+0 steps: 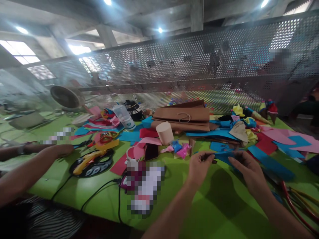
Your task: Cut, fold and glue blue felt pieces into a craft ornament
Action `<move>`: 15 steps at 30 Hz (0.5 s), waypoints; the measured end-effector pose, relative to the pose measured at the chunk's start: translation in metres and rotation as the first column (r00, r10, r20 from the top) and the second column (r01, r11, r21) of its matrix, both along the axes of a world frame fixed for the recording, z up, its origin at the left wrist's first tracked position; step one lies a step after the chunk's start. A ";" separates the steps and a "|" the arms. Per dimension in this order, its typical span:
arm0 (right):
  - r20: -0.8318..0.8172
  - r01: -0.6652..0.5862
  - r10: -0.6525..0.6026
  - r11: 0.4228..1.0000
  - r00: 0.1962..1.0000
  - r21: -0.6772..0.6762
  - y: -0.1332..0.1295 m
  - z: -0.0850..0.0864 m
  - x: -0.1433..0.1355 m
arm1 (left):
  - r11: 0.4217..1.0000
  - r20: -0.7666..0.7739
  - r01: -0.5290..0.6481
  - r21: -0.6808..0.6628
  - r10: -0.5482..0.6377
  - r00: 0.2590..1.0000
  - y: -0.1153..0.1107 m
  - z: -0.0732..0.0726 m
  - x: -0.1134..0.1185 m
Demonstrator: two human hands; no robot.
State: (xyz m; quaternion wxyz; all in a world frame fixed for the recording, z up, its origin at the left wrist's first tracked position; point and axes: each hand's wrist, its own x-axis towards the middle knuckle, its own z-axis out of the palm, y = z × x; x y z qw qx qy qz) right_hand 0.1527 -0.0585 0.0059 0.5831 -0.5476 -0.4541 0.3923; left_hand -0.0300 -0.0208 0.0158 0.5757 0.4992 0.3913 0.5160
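Observation:
Between my two hands, just above the green table [196,205], is a piece of blue paper [223,156]. My left hand [201,166] pinches its left edge between thumb and fingers. On the other side my right hand [245,167] grips the same blue paper, thumb on the near face. Behind the hands lie more blue and red paper pieces [270,161]. Left of my left hand sit small blue and pink crumpled bundles [183,149] and an upright cream paper roll [164,132].
Red-handled scissors [289,196] lie at the right. A yellow glue gun [87,162] rests on a black stand at left, its cord crossing the table edge. A co-worker's hand [63,151] reaches in from the left. Folded brown paper [181,118] stands before the perforated metal screen [154,76].

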 end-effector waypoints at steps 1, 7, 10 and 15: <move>-0.027 0.015 -0.015 1.000 1.000 0.018 0.000 0.002 0.000 | 1.000 -0.017 -0.002 0.016 0.002 1.000 0.000 0.000 0.000; -0.109 -0.036 0.037 0.999 0.993 0.012 0.001 0.007 -0.002 | 0.991 -0.124 -0.010 0.132 0.026 0.992 -0.003 -0.002 -0.001; -0.099 -0.020 0.019 1.000 0.995 -0.011 0.002 0.003 -0.002 | 0.988 -0.147 -0.021 0.153 0.043 0.988 -0.003 -0.004 0.000; -0.087 0.000 0.000 1.000 0.996 0.004 0.003 -0.004 0.000 | 0.990 -0.163 -0.013 0.144 0.036 0.986 -0.002 -0.006 0.000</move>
